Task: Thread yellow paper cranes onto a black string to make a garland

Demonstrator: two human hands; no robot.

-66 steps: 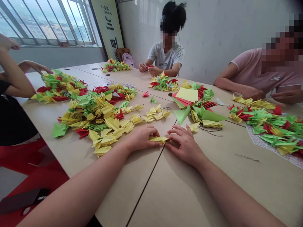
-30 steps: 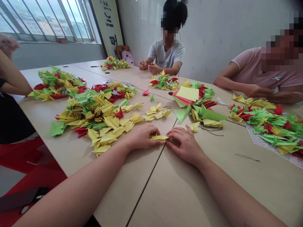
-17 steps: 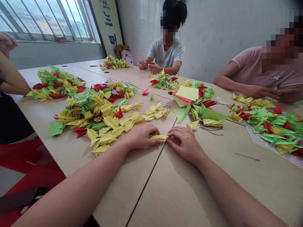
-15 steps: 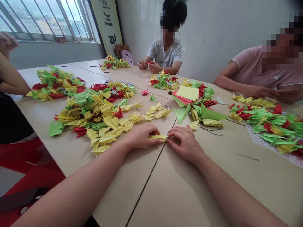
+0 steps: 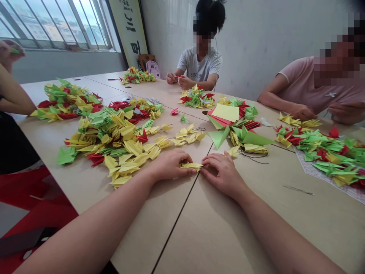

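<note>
Steadying it, apparently: my left hand [image 5: 174, 165] pinched a yellow folded paper [image 5: 191, 166]; right hand [image 5: 221, 170] curled at its tip, grip unclear.

Folded paper [image 5: 190, 166] lies between the hands [image 5: 172, 164], sheets [image 5: 226, 113] beyond.

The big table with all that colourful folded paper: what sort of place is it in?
Probably a meeting room or classroom used for paper crafts: a large table bears heaps of folded paper pieces, and there is a barred window.

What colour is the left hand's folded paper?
The folded paper is yellow; head view shows it.
</note>
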